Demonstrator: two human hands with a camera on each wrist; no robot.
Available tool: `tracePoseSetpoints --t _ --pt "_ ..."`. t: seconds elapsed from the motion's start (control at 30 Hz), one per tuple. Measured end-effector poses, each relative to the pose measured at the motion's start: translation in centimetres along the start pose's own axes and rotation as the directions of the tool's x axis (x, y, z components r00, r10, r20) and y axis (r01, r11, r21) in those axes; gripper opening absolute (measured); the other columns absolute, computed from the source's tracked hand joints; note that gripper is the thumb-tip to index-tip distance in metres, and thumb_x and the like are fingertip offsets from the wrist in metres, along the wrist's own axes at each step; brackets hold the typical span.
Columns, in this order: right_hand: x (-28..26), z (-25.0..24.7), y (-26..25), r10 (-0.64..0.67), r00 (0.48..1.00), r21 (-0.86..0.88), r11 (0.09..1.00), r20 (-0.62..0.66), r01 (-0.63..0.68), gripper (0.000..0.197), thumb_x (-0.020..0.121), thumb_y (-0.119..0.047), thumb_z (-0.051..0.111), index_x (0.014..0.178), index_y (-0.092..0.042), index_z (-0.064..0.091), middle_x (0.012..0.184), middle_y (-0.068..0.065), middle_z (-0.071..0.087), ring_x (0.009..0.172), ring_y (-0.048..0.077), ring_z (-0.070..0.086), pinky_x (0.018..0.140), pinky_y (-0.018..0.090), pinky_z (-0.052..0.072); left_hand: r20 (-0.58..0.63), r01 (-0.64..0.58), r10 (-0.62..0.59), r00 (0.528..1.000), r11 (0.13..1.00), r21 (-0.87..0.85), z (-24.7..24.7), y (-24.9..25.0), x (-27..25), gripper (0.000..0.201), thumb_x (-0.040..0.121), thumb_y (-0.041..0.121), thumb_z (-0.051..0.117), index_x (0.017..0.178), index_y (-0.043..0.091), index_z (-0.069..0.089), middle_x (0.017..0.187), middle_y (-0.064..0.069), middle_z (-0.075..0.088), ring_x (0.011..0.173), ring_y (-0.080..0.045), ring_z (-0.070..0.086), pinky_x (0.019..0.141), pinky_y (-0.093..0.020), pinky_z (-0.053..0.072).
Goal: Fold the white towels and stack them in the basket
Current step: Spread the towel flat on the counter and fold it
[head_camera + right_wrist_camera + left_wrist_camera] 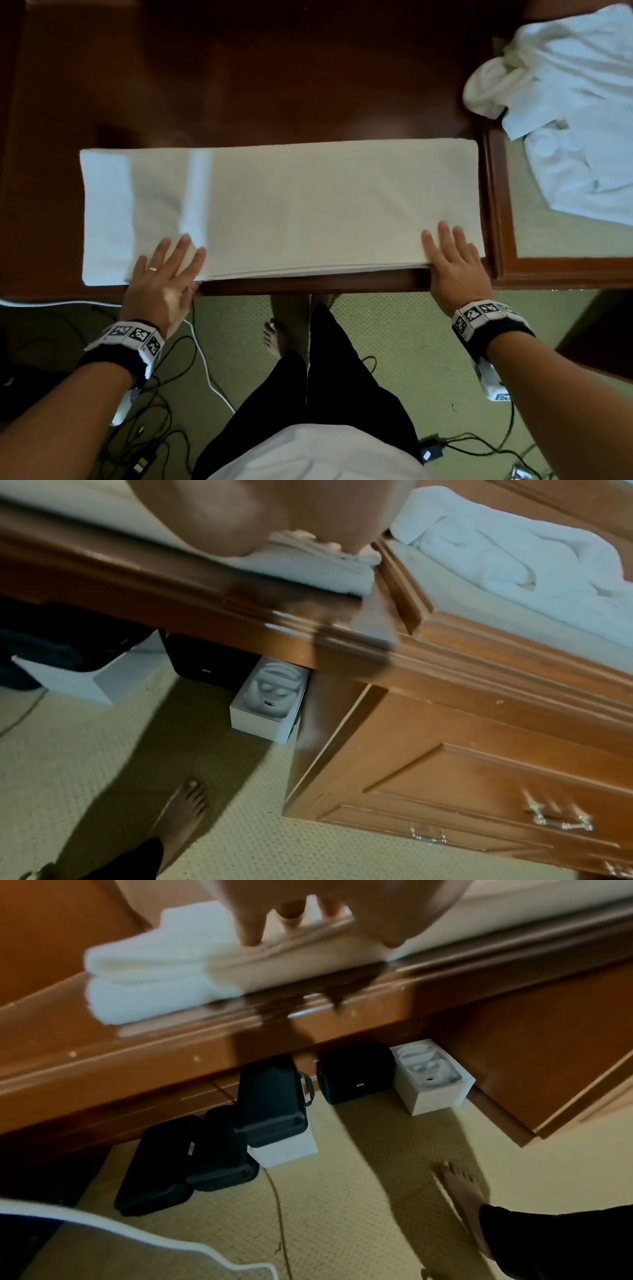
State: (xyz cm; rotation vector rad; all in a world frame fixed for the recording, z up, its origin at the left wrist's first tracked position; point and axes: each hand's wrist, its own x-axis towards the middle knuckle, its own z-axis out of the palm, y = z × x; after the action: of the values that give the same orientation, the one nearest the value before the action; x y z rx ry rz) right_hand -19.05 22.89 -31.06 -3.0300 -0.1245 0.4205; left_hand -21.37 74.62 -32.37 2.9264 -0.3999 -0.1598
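your left hand lay flat on the near edge of the folded towel, fingers straight and spread, a ring on one finger, the palm partly over the desk's front edge. your right hand lay flat on the towel's near right corner, fingers straight and close together, gripping nothing. the two hands were well apart, one toward each end of the towel. in the left wrist view your fingertips pressed down on the layered edge of the cloth, and in the right wrist view the heel of your right hand sat on the stacked layers at the corner. the towel was a long white band, folded lengthwise in several layers, lying across the dark wooden desk parallel to its front edge; its left end showed a paler single-looking panel. to the right, on a lower wood-framed surface just beside the desk, a pile of unfolded white towels lay crumpled. the basket could not be seen in any view. under the desk stood black cases and white boxes on a pale green carpet, with cables trailing across it. you stood barefoot in dark trousers, one foot visible below the desk edge.
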Motion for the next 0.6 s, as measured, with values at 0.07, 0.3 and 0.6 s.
tracePoseSetpoints --t 0.07,0.3,0.6 --pt "1.4 -0.5 -0.1 0.015 1.000 0.009 1.000 0.015 -0.015 0.073 0.092 0.001 0.048 0.156 -0.022 0.023 0.165 0.012 0.012 0.151 0.038 0.007 0.120 0.055 0.016 0.024 0.022 -0.022 0.999 1.000 0.004 0.2 -0.5 1.2 0.064 0.089 0.010 0.068 0.149 0.017 0.047 0.159 -0.011 0.036 0.143 -0.043 0.035 0.107 -0.066 0.033" --pt "0.8 -1.5 0.7 0.085 0.995 0.003 0.996 0.055 -0.085 0.091 0.079 0.013 0.050 0.157 -0.027 0.022 0.165 0.010 0.009 0.152 0.035 0.002 0.121 0.054 0.018 0.008 -0.001 0.001 1.000 1.000 0.001 0.2 -0.6 1.7 0.060 0.092 0.008 0.053 0.150 0.017 0.045 0.159 -0.011 0.036 0.143 -0.045 0.035 0.106 -0.063 0.035" --pt "3.5 -1.5 -9.8 -0.292 0.954 0.004 0.956 -0.065 0.293 0.061 0.085 -0.002 0.057 0.145 -0.008 0.043 0.157 0.022 0.031 0.145 0.043 0.027 0.113 0.061 0.029 0.143 0.185 -0.203 0.969 0.974 0.133 -3.5 -5.4 2.0 0.065 0.093 0.011 0.062 0.153 0.006 0.036 0.158 -0.021 0.033 0.142 -0.045 0.034 0.110 -0.060 0.036"
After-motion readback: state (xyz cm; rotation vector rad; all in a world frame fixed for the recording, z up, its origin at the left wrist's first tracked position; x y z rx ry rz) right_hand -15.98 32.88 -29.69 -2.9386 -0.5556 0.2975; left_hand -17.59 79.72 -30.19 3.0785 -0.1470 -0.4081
